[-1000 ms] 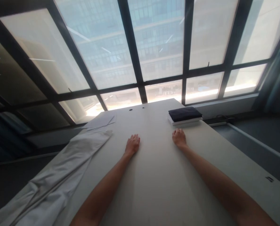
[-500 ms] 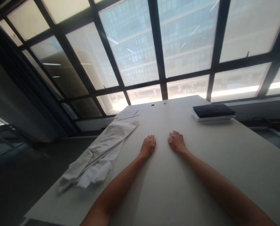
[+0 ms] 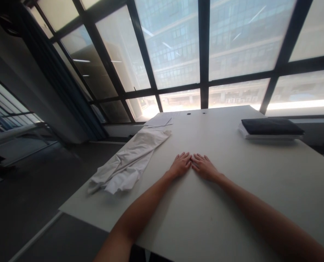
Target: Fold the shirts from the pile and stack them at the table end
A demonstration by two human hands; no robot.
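Observation:
My left hand (image 3: pixel 180 165) lies palm down on the white table (image 3: pixel 197 211), its fingers stretched out and holding nothing. Beside it my right hand (image 3: pixel 204 166) rests flat too, with fingers extended; the two hands touch or nearly touch at the fingertips and thumbs. To the left of my left hand, a crumpled light-coloured pair of trousers or similar garment (image 3: pixel 134 156) lies lengthwise along the table's left side. Off to the right, beyond my right hand, a folded dark cloth (image 3: pixel 272 126) sits on top of a folded white one (image 3: pixel 271 137).
Sheets of paper (image 3: pixel 159 121) lie at the far left of the table. A round cable hole (image 3: pixel 189 114) shows near the far edge. Large framed windows (image 3: pixel 172 47) stand behind the table, and a dark blue curtain (image 3: pixel 60 83) hangs at the left.
My two hands have come together from a gap apart, and their fingers have flattened and spread. The view has shifted, so the table's near edge now shows. The cloths remain in place.

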